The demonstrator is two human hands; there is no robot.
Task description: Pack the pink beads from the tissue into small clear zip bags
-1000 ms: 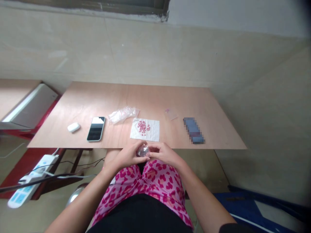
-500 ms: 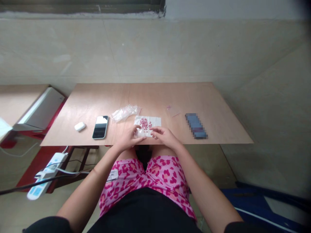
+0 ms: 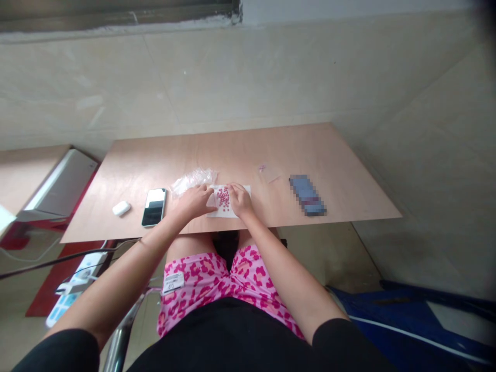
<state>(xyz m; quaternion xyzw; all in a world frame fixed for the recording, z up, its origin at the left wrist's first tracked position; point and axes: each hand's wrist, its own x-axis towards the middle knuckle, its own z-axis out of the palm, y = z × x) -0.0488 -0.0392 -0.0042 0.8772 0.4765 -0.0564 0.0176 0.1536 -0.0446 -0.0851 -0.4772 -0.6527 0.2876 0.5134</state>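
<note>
Many small red-pink beads (image 3: 223, 198) lie in a loose pile on a white sheet (image 3: 232, 213) near the table's front edge. My right hand (image 3: 241, 200) rests its side on the sheet at the right of the beads, fingers stretched out together and slightly curved. At the sheet's left edge, my left hand (image 3: 197, 201) has its thumb and fingers apart around the paper's border. Whether a bit of clear plastic sits by its fingertips cannot be made out. Crumpled clear plastic bags (image 3: 189, 180) lie just behind the left hand.
Left of my hands, a phone (image 3: 154, 207) and a white earbud case (image 3: 121, 208) lie on the wooden table (image 3: 232, 150). On the right are a small clear bag (image 3: 271, 173) and a blurred-out phone-like object (image 3: 308, 195). A power strip (image 3: 77, 289) hangs low at left.
My right hand has moved left and flattened beside the beads, which now lie in a narrower pile. The left hand has shifted left, and the clear bag at its fingers no longer shows plainly. The view has tilted.
</note>
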